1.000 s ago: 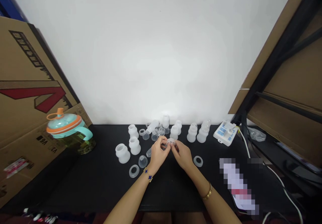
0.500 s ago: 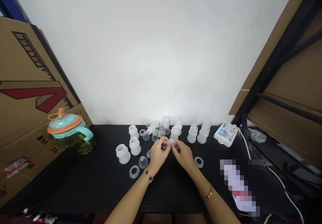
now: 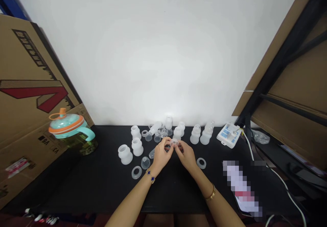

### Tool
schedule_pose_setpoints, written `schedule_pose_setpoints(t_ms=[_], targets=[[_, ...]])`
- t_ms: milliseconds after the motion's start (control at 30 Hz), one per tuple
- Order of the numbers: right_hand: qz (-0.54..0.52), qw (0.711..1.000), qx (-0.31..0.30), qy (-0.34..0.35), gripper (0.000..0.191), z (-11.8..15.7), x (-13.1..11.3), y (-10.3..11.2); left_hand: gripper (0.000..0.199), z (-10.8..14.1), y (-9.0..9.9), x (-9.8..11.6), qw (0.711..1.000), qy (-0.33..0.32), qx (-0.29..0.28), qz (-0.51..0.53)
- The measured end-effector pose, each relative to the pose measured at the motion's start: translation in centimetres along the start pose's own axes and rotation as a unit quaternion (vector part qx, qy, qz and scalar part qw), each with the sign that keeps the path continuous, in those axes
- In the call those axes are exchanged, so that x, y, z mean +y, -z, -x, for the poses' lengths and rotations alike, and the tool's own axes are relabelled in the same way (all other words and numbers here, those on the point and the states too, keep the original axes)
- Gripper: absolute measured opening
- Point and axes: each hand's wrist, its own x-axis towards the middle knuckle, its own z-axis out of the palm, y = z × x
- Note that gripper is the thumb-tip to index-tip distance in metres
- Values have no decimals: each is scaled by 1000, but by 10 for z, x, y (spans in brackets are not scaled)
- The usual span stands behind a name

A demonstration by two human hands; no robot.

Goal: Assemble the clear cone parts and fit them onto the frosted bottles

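The person's left hand (image 3: 161,154) and right hand (image 3: 186,155) pinch one translucent round piece (image 3: 174,141) between them; a slipping grip could knock it into the white bottle (image 3: 177,132) near one o'clock.

Soft, diffuse light brightens the white wall (image 3: 163,67), strongest across its middle and greying toward the upper corners. The black counter (image 3: 89,182) reads dark, with faint detail at the lower left. Wide-angle distortion stretches the cardboard box (image 3: 22,67) at the left edge. Coarse pixel blocks mask the phone (image 3: 242,188), lower right; the translucent ring (image 3: 174,142) near centre lacks crisp detail.
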Motion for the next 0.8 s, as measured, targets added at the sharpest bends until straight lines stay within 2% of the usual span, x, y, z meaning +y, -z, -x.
schedule_pose_setpoints(t_ms=[800], targets=[[29, 1000, 6, -3, 26, 0, -2, -1, 13, 1, 0, 1, 1000, 6, -2, -6]])
